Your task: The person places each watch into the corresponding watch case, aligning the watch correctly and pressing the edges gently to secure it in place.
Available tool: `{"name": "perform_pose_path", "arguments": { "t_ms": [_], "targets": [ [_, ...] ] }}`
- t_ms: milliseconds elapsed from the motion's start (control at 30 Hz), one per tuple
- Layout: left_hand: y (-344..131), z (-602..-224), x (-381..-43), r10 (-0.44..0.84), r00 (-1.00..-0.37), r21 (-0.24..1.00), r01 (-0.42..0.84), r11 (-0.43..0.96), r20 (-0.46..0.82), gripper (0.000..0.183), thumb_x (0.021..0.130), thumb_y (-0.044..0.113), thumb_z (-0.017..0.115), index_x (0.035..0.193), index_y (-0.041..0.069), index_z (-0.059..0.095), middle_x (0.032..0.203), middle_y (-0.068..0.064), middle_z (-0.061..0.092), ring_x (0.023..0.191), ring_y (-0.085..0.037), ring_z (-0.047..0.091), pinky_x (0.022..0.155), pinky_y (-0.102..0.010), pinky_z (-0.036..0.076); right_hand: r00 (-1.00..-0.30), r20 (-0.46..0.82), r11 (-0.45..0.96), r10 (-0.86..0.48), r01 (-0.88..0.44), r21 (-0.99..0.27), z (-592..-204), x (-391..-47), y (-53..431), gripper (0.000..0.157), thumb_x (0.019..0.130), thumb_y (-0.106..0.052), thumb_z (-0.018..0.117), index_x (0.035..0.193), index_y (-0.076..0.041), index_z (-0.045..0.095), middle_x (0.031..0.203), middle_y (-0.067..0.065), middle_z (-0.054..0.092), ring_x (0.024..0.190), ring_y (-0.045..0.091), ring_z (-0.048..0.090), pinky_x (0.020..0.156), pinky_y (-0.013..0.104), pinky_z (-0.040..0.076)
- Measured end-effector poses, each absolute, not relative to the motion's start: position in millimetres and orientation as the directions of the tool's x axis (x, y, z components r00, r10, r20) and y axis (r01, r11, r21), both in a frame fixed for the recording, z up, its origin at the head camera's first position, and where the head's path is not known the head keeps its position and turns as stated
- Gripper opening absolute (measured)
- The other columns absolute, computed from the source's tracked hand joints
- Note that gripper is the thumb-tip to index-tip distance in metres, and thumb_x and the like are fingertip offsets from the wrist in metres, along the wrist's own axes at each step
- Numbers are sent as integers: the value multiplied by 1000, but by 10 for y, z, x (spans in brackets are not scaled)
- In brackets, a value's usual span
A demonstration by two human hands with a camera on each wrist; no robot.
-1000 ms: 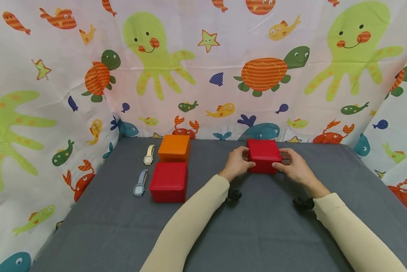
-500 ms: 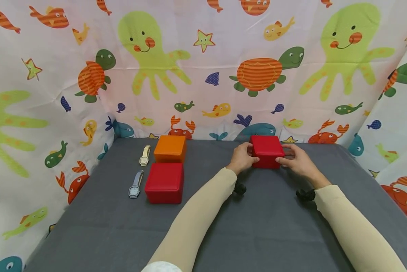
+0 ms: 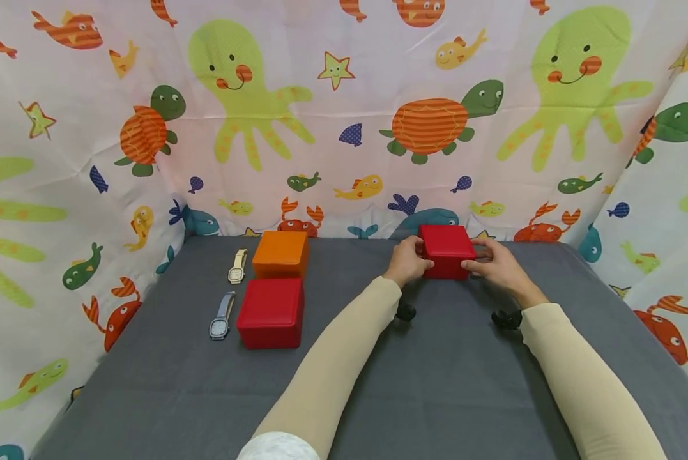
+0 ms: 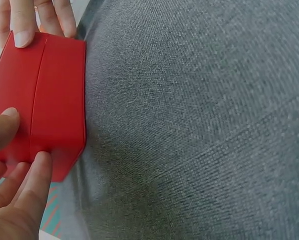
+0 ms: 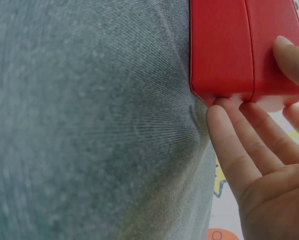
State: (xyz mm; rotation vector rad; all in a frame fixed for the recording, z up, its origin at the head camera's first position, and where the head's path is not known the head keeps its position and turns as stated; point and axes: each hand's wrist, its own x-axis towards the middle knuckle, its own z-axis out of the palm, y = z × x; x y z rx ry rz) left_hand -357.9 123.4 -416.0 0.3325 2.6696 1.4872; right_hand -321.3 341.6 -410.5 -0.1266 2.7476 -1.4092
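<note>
A red box (image 3: 448, 250) with a seam between lid and base stands at the back of the grey table. My left hand (image 3: 408, 260) holds its left side, thumb on the front face and fingers along the side. On the opposite side is my right hand (image 3: 496, 265), with its thumb at the front right corner and fingers against the right wall. The lid seam runs along the box (image 4: 54, 95) in the left wrist view, and its lower edge lies at the cloth. In the right wrist view, fingertips touch the side of the box (image 5: 222, 50).
Another red box (image 3: 271, 313) stands at left, with an orange box (image 3: 280, 253) right behind it. Beside them lie a gold watch (image 3: 237, 266) and a silver watch (image 3: 221, 316). A patterned sea-animal curtain (image 3: 315, 140) rises behind the grey tablecloth (image 3: 435, 383).
Both hands have moved the red box a little farther back and to the right on the table. The head view has turned slightly right. The other boxes and the watches stay put.
</note>
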Motion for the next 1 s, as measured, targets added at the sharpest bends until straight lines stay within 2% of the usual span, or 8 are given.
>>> {"name": "perform_pose_path", "arguments": {
  "t_ms": [200, 467, 700, 1000],
  "targets": [
    [1135, -4121, -3544, 288, -957, 807, 188, 560, 24, 48, 83, 16, 75, 127, 8, 56, 111, -4, 63, 97, -15, 58, 82, -28, 51, -997, -17, 601, -73, -31, -798, -4111, -3202, 3399, 74, 89, -33, 68, 145, -1, 30, 126, 30, 53, 104, 41, 60, 80, 45, 55],
    [907, -4117, -3418, 371, -927, 836, 249, 489, 59, 47, 84, 17, 75, 125, 5, 56, 112, -7, 63, 94, -13, 60, 81, -25, 51, -1000, -20, 701, -1, 14, -713, -4116, -2986, 3311, 77, 89, -41, 65, 144, 0, 29, 126, 27, 54, 100, 37, 62, 79, 44, 55],
    [595, -4124, -3177, 421, -903, 828, 301, 472, 88, 46, 87, 15, 72, 128, 4, 55, 116, -9, 62, 100, -15, 60, 85, -25, 50, -999, 1, 741, 32, 23, -671, -4092, -2732, 3129, 75, 91, -41, 62, 143, 2, 29, 124, 26, 56, 105, 38, 59, 83, 51, 51],
    [168, -4134, -2816, 431, -893, 807, 348, 476, 131, 44, 89, 15, 69, 129, 4, 55, 120, -10, 58, 104, -20, 59, 85, -25, 50, -993, 93, 732, -71, -116, -671, -4080, -2535, 2799, 61, 90, -32, 67, 133, 3, 41, 113, 22, 63, 93, 32, 65, 76, 45, 55]
  ]
}}
